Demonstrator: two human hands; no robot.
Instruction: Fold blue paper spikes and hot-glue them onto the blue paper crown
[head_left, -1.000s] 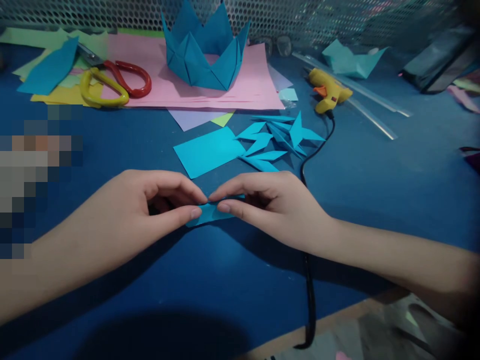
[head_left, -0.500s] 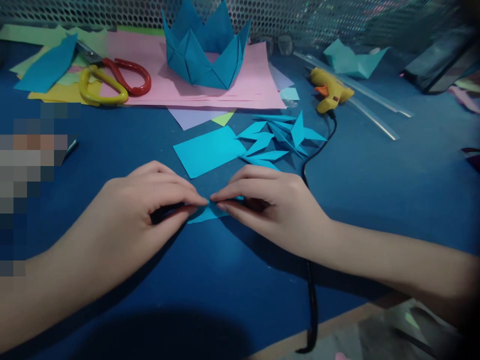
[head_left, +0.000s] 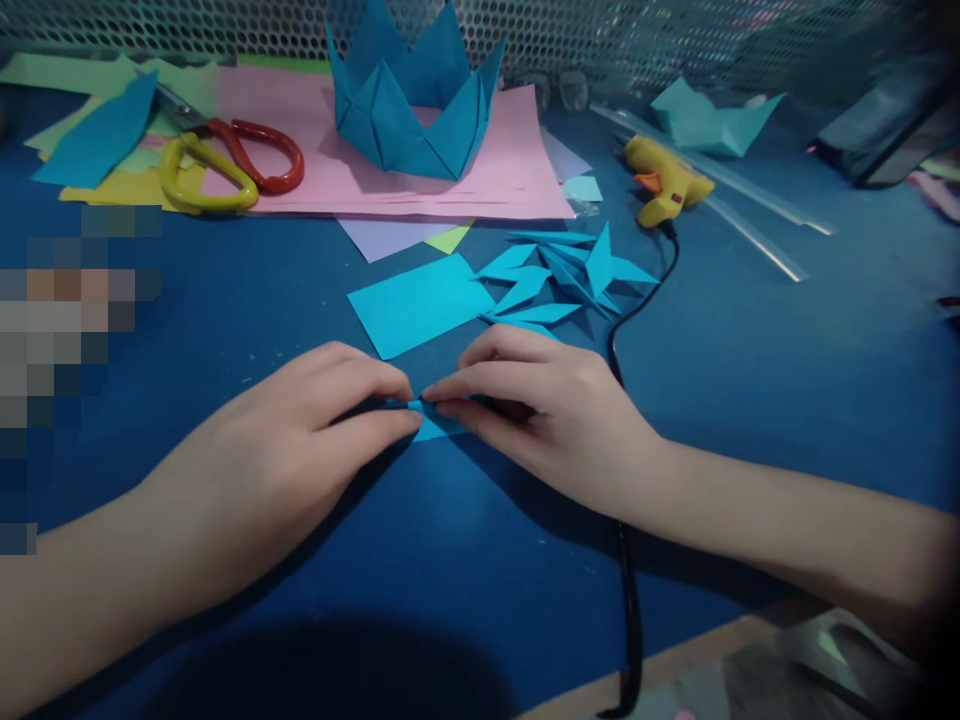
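Observation:
A small piece of blue paper [head_left: 439,428] lies low over the table between my two hands, mostly hidden by the fingers. My left hand [head_left: 337,415] pinches its upper edge from the left, thumb in front and fingers behind. From the right, my right hand [head_left: 532,395] grips the same edge close to the left fingertips. Just beyond the hands are a flat blue paper rectangle [head_left: 420,305] and several folded pointed blue paper pieces [head_left: 544,290]. Farther back, a folded blue paper crown [head_left: 412,120] stands upright on pink paper sheets [head_left: 300,120].
Scissors [head_left: 210,190] with red and yellow handles lie at the back left among paper scraps. A yellow glue gun [head_left: 664,180] lies right of centre, its black cord [head_left: 630,600] running under my right arm to the table's front edge. Clear glue sticks [head_left: 757,240] lie beside it.
My left thumb and fingers have shifted slightly right along the blue paper, and the thumb now sits on its front. My right hand stays nearly in place.

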